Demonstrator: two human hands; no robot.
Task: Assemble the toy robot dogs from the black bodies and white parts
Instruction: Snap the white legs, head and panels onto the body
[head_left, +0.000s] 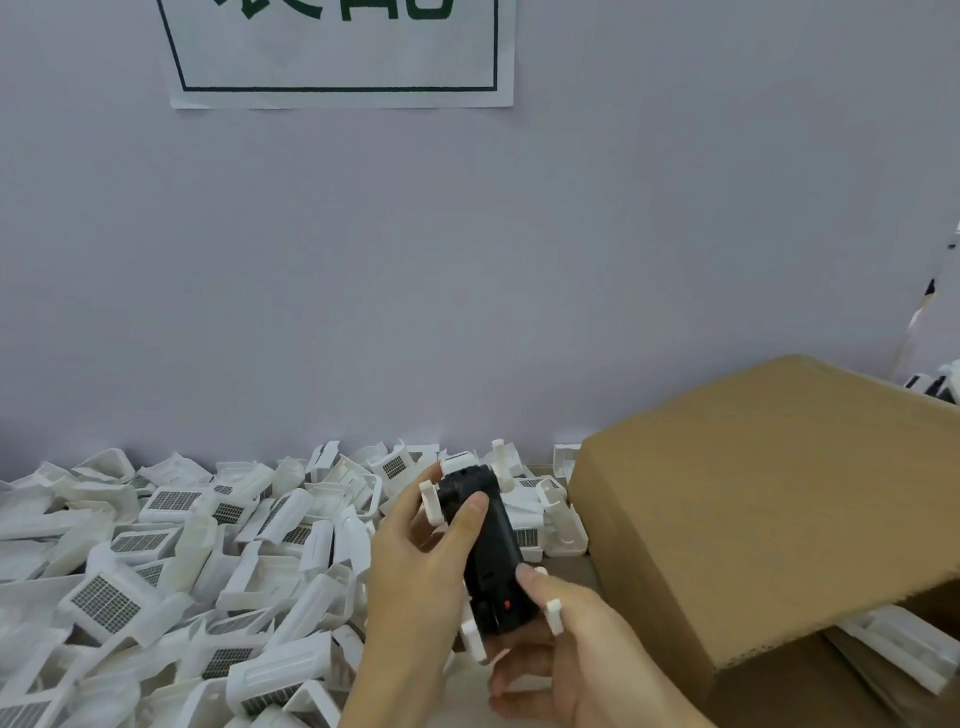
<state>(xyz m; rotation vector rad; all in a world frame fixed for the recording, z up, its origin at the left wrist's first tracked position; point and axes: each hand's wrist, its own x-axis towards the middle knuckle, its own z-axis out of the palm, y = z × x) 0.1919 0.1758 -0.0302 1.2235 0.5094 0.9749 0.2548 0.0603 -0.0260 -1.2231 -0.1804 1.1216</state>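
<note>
Both hands hold one black robot dog body (491, 551) with white legs above the table, its underside facing me. My left hand (415, 587) grips its far half, thumb pressed on the black surface. My right hand (566, 654) grips the near end, thumb on the body close to a small red switch. White legs stick out at all corners. A large heap of white shell parts (171, 561), many with grey grid panels, covers the table to the left and behind the hands.
A brown cardboard box (769, 499) with its flap raised stands close on the right; more white parts lie inside it at the lower right (898, 644). A pale wall with a paper sign (337, 52) rises directly behind the table.
</note>
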